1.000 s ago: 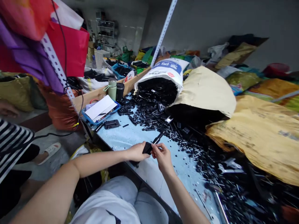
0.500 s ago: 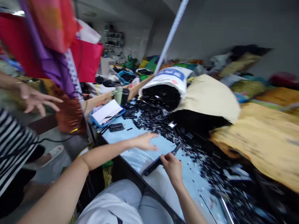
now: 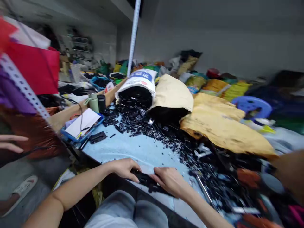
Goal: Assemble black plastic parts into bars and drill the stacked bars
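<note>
A long black plastic part (image 3: pixel 147 181) lies level between my hands at the near edge of the light blue tabletop (image 3: pixel 114 148). My left hand (image 3: pixel 124 168) is closed around its left end, thumb along the near side. Closed over its right portion is my right hand (image 3: pixel 171 181), hiding that end. The part's exact kind is blurred. Many small black plastic pieces (image 3: pixel 171 139) are spread over the table beyond my hands, and a metal rod (image 3: pixel 204 190) lies to the right.
White (image 3: pixel 143 79) and cream (image 3: pixel 174 91) sacks spill black pieces at the back; a yellow sack (image 3: pixel 220 126) lies right. A blue tray (image 3: pixel 101 120) with papers, a green bottle (image 3: pixel 93 102) and a black cup (image 3: pixel 101 104) stand left. Another person's hand (image 3: pixel 10 144) shows far left.
My left hand, empty and stretched out before, now grips the black part's left end. The part has turned more level near the table edge. My view has swung right.
</note>
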A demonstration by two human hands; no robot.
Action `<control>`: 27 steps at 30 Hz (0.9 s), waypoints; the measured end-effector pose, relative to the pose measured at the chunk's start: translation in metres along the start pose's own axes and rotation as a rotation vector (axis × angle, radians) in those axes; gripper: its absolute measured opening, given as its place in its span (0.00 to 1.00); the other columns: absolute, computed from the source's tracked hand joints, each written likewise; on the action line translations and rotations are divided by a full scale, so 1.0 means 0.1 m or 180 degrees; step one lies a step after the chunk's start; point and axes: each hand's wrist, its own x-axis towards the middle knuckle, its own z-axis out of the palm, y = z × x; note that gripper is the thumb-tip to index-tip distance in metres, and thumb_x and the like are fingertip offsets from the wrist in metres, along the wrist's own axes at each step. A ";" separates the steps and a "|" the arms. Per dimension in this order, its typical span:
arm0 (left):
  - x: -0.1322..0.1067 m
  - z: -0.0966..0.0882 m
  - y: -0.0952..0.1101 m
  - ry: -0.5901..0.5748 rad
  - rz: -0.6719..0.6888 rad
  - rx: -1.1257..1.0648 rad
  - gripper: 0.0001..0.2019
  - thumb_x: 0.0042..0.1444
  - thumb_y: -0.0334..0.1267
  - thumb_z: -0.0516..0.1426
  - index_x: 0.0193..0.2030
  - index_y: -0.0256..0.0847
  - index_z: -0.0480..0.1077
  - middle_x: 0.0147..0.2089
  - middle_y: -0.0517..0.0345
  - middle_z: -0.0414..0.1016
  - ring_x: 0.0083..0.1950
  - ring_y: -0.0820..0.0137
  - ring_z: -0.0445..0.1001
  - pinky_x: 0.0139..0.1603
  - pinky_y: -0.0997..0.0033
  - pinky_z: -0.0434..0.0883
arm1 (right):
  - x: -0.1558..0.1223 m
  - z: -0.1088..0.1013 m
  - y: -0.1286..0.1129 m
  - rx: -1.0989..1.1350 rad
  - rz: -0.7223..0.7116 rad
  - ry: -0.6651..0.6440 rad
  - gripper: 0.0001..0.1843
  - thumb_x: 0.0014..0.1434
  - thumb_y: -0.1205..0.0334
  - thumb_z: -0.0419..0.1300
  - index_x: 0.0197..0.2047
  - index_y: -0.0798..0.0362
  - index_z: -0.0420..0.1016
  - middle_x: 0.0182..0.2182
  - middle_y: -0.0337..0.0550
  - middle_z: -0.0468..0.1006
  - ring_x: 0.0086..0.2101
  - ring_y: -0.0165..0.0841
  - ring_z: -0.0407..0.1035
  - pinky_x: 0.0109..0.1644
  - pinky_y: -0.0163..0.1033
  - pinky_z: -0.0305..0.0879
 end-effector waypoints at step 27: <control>-0.18 0.37 -0.09 0.0371 0.0553 -0.4688 0.38 0.51 0.67 0.46 0.48 0.31 0.70 0.37 0.43 0.76 0.33 0.60 0.76 0.35 0.63 0.69 | 0.52 0.21 -0.09 0.0573 -0.0485 0.1664 0.13 0.65 0.55 0.45 0.36 0.53 0.65 0.28 0.44 0.69 0.29 0.33 0.64 0.35 0.38 0.61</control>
